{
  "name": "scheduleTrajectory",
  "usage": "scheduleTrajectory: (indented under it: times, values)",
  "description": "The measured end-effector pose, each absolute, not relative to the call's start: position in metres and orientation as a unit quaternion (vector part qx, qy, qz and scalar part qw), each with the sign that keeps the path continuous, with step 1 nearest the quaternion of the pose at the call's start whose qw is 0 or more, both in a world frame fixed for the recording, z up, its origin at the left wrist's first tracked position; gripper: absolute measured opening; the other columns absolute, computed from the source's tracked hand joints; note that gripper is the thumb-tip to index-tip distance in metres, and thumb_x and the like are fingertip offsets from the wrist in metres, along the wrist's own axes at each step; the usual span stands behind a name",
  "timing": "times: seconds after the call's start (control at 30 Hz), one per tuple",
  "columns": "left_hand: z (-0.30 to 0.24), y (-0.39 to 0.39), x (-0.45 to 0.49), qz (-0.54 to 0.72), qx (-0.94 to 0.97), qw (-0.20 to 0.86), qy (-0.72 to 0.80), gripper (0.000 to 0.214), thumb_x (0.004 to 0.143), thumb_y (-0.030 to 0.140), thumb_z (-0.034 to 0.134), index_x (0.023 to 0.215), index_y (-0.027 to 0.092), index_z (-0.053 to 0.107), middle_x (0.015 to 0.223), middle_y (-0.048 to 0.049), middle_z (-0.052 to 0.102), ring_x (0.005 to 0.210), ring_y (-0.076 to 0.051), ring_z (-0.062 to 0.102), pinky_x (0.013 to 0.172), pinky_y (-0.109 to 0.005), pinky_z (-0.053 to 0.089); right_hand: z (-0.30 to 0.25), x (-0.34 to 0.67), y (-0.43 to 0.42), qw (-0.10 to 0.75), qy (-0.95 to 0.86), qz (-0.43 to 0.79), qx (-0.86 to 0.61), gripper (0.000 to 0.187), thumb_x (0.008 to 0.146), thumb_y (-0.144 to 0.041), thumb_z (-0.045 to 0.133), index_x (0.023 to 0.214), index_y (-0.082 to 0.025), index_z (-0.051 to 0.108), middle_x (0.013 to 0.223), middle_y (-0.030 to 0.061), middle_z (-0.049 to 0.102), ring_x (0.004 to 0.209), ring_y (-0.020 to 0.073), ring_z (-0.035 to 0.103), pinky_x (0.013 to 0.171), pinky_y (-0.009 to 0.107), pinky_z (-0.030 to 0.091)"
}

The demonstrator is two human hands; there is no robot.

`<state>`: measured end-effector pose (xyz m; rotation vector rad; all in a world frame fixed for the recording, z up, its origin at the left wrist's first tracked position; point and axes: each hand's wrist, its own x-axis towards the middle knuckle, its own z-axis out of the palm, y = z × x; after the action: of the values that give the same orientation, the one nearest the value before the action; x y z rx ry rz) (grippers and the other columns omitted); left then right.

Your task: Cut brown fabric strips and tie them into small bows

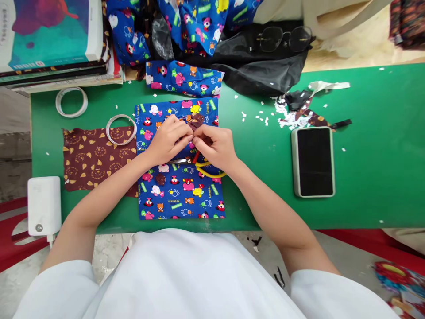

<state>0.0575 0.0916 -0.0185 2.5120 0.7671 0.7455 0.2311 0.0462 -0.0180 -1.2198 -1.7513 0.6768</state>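
Observation:
My left hand (171, 138) and my right hand (214, 145) meet fingertip to fingertip above a blue cartoon-print cloth (179, 195). Both are closed in a pinch on a small piece of brown fabric (195, 122), which shows just beyond the fingertips. Under my right hand lie scissors (210, 172) with yellow and red handles, their blades pointing left on the cloth. A small brown scrap (160, 179) rests on the blue cloth nearer to me. To the left, a brown patterned cloth (96, 159) lies flat, partly behind my left forearm.
Two tape rolls (121, 130) lie at the left, near stacked books (56, 66). A white power bank (44, 206) sits at the left edge. On the right are a phone (313, 161) and white paper bits (292, 118). Glasses (283, 39) rest on a black bag (265, 71) at the back.

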Motion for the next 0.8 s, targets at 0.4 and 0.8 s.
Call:
scheduleTrajectory:
  times: [0.4,0.8]
  values:
    - [-0.0216,0.0921,0.0591,0.264,0.902,0.191,0.283,0.025,0.095,0.028,0.039,0.081,0.018,0.058,0.073,-0.0027,0.058,0.079,-0.018,0.048,0.076,-0.036,0.044,-0.0213,0.2328,0.048,0.404,-0.732,0.245,-0.491,0.013,0.079,-0.018,0.049,0.066,-0.019,0.051,0.056,-0.0042,0.049,0.049,0.0076,0.039,0.054,0.021,0.034]
    - [-0.0165,0.0911,0.0597,0.248,0.886,0.239,0.311,0.025,0.093,0.029,0.039,0.08,0.019,0.057,0.073,-0.0028,0.058,0.084,-0.019,0.05,0.081,-0.039,0.046,-0.017,0.2311,0.0482,0.4,-0.708,0.287,-0.506,0.013,0.077,-0.02,0.049,0.064,-0.02,0.049,0.054,-0.0046,0.047,0.049,0.0076,0.038,0.052,0.022,0.032]
